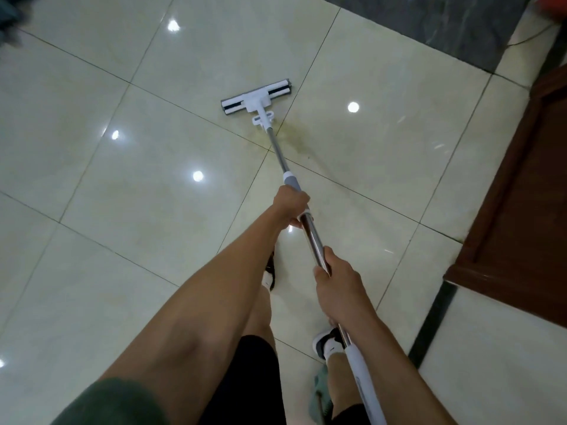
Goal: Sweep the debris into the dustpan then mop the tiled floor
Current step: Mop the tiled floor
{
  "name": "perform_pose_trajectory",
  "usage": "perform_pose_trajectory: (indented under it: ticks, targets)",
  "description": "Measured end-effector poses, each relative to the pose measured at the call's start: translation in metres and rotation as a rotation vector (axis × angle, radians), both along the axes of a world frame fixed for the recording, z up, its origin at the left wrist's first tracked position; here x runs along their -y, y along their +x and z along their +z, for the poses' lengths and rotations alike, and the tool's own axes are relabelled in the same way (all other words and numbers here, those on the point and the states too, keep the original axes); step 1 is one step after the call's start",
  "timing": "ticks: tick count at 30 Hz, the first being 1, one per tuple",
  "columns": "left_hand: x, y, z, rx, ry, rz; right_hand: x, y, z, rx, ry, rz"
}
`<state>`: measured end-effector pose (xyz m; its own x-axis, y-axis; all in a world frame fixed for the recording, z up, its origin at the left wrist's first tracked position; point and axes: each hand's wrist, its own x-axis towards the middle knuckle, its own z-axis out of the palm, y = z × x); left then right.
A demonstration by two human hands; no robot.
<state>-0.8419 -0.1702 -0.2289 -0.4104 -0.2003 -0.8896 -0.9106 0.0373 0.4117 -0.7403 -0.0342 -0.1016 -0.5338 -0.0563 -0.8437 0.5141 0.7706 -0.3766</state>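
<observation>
Nearest to you, the white end grip (pixel 363 381) of the mop runs down past your right forearm toward the bottom edge of the view, with your shoes (pixel 326 345) on the tiled floor (pixel 129 191) beneath it. Your right hand (pixel 334 282) is wrapped fully around the polished metal handle (pixel 313 240) just above that white section, fingers closed tight on the tube. Further up the same handle, your left hand (pixel 291 205) is likewise clenched on it, sitting directly below the grey collar (pixel 291 180) where the shaft narrows. Both hands are apart from each other along the handle, with bare metal showing between them. Beyond the left hand the thinner grey shaft (pixel 276 148) continues away from you, tilted slightly to the left, and ends at the white mop head (pixel 256 98), which lies flat on the floor well ahead of both grips. The head is set crosswise to the shaft, straddling a tile joint. A yellowish-brown smear (pixel 290 138) marks the tiles just beside the shaft, between the mop head and your left hand. Dark wooden furniture (pixel 521 194) stands at the right, and a dark stone strip (pixel 445 23) lies at the far top.
</observation>
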Motion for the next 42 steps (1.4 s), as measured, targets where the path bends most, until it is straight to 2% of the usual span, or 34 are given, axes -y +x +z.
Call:
perform_pose_trajectory:
  ticks: [3,8,12,16,20,34,39,42]
  targets:
    - [0.052,-0.04,-0.005,-0.011,-0.016,-0.017,0.057,-0.033,-0.012,-0.002,-0.011,-0.083]
    - [0.129,-0.113,-0.007,-0.054,-0.076,-0.039,0.141,-0.1,-0.031,-0.088,-0.061,-0.09]
    - [0.148,-0.12,-0.009,-0.049,-0.081,-0.102,0.161,-0.105,-0.031,-0.075,-0.091,-0.061]
    - [0.148,-0.084,-0.012,-0.008,-0.08,-0.165,0.148,-0.056,-0.014,0.073,-0.218,-0.127]
    - [0.137,-0.036,-0.006,0.021,-0.069,-0.25,0.15,0.002,-0.012,-0.01,-0.197,-0.202]
    - [0.094,0.2,0.036,0.093,-0.018,-0.595,0.151,0.258,0.027,-0.018,-0.099,-0.427]
    - [0.097,0.245,0.039,0.132,-0.028,-0.627,0.164,0.307,0.035,-0.051,-0.112,-0.504]
    - [0.106,0.252,0.04,0.109,-0.013,-0.565,0.18,0.316,0.037,-0.116,-0.125,-0.534]
